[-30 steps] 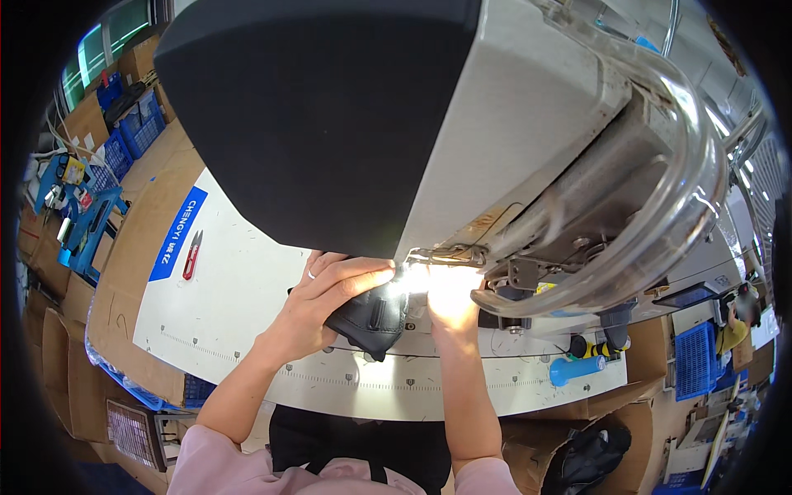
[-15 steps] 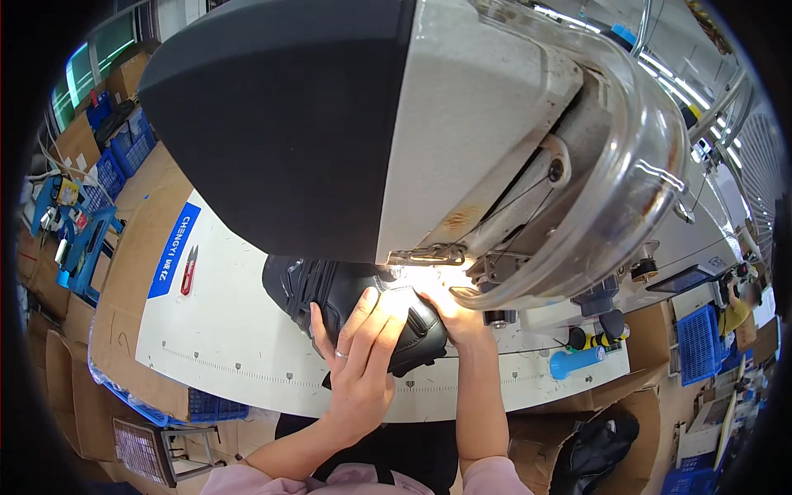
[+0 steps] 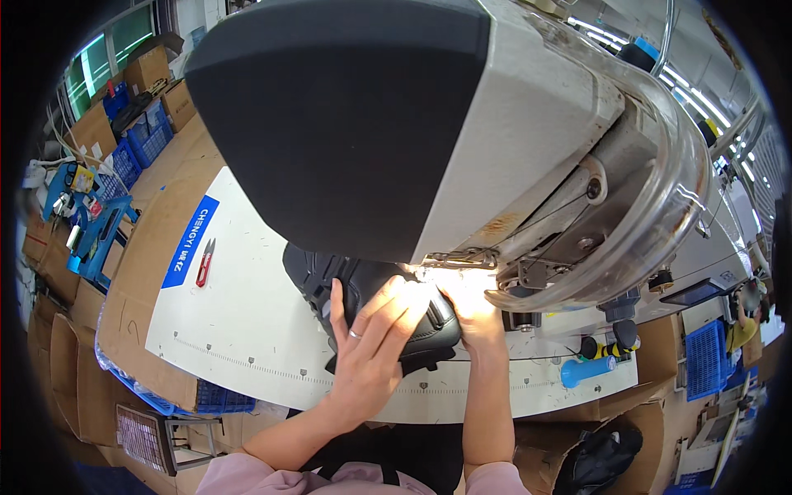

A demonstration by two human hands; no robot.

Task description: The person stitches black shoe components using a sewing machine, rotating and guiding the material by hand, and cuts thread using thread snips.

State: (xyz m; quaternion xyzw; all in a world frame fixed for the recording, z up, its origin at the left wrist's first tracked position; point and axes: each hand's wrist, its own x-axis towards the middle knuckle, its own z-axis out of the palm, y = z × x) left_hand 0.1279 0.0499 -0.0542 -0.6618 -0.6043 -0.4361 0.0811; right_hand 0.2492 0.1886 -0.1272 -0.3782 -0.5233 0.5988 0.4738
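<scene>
A black leather piece [image 3: 377, 346], stitched and bulky like part of a bag, lies under the head of a sewing machine [image 3: 462, 148]. My left hand [image 3: 367, 355] holds it from the near side, with several fingers stretched over the leather and one standing apart; a ring is on one finger. The thumb cannot be made out. At the piece's right edge is my right hand [image 3: 477, 313], close to the brightly lit needle area. Its fingertips are lost in glare, so their grip is unclear. The machine head hides the far part of the piece.
Red-handled thread snips [image 3: 205, 264] lie on the white table [image 3: 239, 322], left of the piece. A blue cylinder [image 3: 587, 371] lies at the right. Below the table's right side, a cardboard box [image 3: 652, 450] holds black leather items. Blue crates [image 3: 148, 136] stand far left.
The whole view has shifted slightly, with the machine and table now farther right. My left hand and the leather piece have moved a little away from me, toward the needle area.
</scene>
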